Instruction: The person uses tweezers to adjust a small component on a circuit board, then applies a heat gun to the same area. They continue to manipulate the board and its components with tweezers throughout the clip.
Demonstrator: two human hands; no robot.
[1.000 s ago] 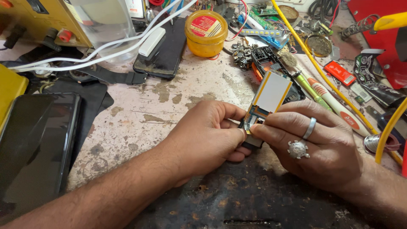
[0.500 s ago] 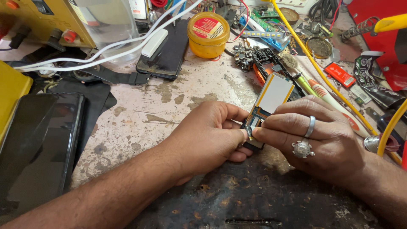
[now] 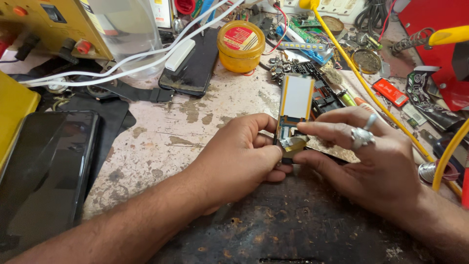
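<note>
**Hands on opened phone, centre of desk**

Left hand [image 3: 239,159]: fingers curled, thumb and fingertips pinching the lower left edge of the phone [image 3: 294,110]. Closed on it.

Right hand [image 3: 371,161]: forefinger laid across the lower right edge, thumb underneath; closed on the same item. Large ring [image 3: 360,138] and a plain band on the fingers.

Phone: slim, back removed, pale battery panel within an orange-edged frame, gold flex or foil at its lower end, where both hands meet. Long axis runs away from the person, top end tipped slightly right and raised off the desk; lower end sits between the two hands. Both hands equally near, left from the left, right from the right; whether the lower end touches the desk cannot be told.

Surroundings, outward:
- Desk [image 3: 161,146]: worn pale top, dark rusted patch under the hands.
- Circuit parts and scraps just beyond the phone's top end.
- Yellow tin [image 3: 241,45], round, red label, behind and left.
- Black phone [image 3: 193,66] with a white bar on it, further left.
- White cables [image 3: 122,63] crossing the back.
- Large dark screen [image 3: 44,171] at far left.
- Yellow cable [image 3: 361,80] slanting down the right side.
- Yellow power unit [image 3: 53,24], back left corner.
</note>
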